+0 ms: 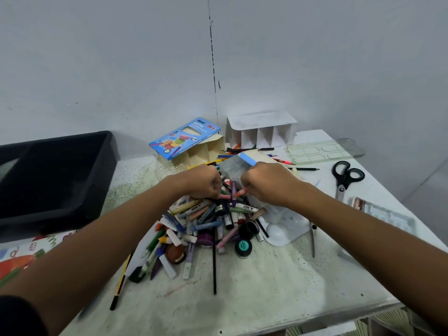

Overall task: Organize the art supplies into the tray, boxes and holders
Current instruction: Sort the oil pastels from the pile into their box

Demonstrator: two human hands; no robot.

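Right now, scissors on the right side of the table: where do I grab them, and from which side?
Grip the scissors at the pivot neck, just below the black handle loops, coming straight down from above. They lie flat and apart from the pile, loops toward the wall and blades pointing at the near edge, so a hand from the right likely stays off the tips.

Big messy pile of crayons, pastels and little paint pots [208,224] heaped mid-counter. Black tray [55,175] sits far left. Blue neon pencil box [184,138] leans on a cream divider holder [201,151] at the back, white divider holder [261,132] beside it, loose pencils [249,149] scattered between them.
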